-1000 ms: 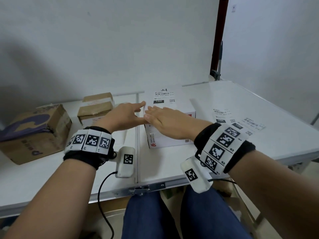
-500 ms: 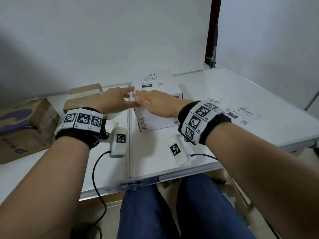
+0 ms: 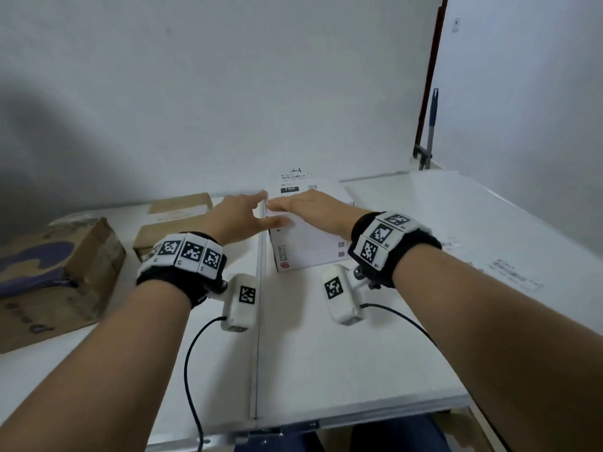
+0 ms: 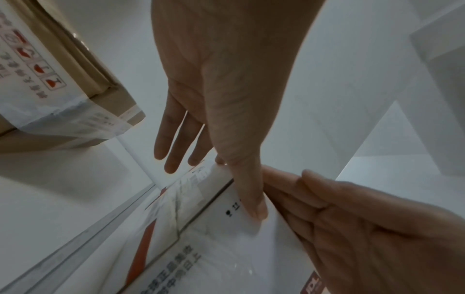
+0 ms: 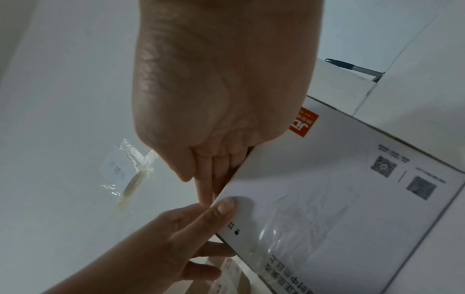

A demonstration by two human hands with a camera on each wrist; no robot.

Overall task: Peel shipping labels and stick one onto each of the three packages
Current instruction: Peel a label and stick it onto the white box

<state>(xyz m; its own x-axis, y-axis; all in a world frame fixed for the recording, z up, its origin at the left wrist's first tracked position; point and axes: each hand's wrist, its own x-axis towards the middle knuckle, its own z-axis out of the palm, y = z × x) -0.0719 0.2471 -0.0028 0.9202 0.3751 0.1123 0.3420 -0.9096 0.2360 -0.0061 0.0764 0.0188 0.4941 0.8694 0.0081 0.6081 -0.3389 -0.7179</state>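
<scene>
A white box stands mid-table, with a shipping label stuck on the far part of its top. Both hands lie on that top with straight fingers. My left hand is at the box's near-left corner, and its thumb presses the front face just below the top edge. My right hand presses flat beside it, and its fingers run along the top edge. Two more labels lie on the table to the right. A small brown box and a bigger brown box sit to the left.
The white table has a seam down its middle and a wall right behind it. A pole leans in the far right corner. A scrap of clear tape shows on a white surface. Cables hang from both wrist cameras.
Both hands stay on top of the white box, and the left thumb now lies over its front edge. My view has shifted, so the table appears lower.
</scene>
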